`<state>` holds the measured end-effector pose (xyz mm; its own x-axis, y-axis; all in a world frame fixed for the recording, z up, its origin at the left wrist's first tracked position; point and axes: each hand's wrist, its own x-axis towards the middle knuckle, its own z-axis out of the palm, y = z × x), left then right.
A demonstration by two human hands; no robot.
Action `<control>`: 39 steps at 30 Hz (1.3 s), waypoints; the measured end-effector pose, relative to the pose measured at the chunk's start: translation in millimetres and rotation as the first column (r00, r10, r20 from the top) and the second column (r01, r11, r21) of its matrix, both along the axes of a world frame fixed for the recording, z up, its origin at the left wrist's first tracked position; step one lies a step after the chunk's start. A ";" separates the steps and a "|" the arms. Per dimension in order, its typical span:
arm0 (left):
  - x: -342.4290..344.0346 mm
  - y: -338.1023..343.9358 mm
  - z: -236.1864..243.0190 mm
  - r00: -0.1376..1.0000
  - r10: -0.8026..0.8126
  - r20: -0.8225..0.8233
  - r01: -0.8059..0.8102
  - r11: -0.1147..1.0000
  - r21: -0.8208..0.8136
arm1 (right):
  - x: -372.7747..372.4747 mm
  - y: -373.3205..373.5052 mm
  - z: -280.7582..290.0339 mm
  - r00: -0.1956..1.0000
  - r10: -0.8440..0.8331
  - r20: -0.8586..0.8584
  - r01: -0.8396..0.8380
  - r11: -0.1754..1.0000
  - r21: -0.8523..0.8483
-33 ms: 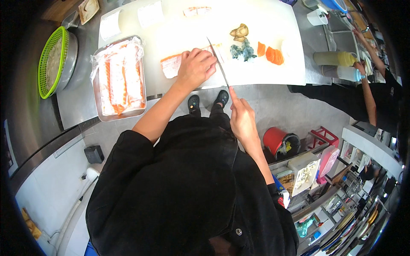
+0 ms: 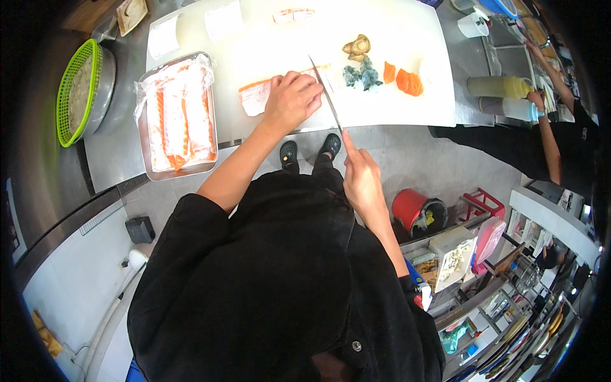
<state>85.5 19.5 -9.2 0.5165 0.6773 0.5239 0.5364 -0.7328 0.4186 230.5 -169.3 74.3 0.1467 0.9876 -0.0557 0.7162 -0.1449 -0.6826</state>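
My left hand lies flat on a slab of salmon fillet, fingers curled over its right end, pressing it down onto the white cutting board; not a grip so much as a hold-down, palm on the fish. My right hand is closed round the handle of a long slim knife, index finger laid along the spine. The blade runs up and away from me, its tip reaching the far edge of the fillet, just beside my left fingertips. Fillet sits at the near left part of the board, orange flesh with a pale side showing at its left end. Left of the board, a metal tray holding more salmon strips under loose plastic wrap, resting on the steel counter. Further left, a green mesh basket set in a steel bowl. On the board to the right of the blade: a small dark bluish-green pile, a tan shell-like piece behind it, and orange slices laid out. At the far right another person's hand touches pale squeeze bottles. My black shoes show below the counter edge.
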 end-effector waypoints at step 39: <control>-26.5 -5.9 5.9 0.998 0.070 0.000 -0.070 0.997 0.045 | -1.8 -102.0 22.2 0.998 -0.051 -0.031 0.045 0.986 -0.162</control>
<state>59.0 13.6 -3.3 0.4694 0.6875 0.5541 0.5878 -0.7116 0.3849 228.7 -271.3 96.5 0.1889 0.9572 -0.2195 0.6816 -0.2887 -0.6724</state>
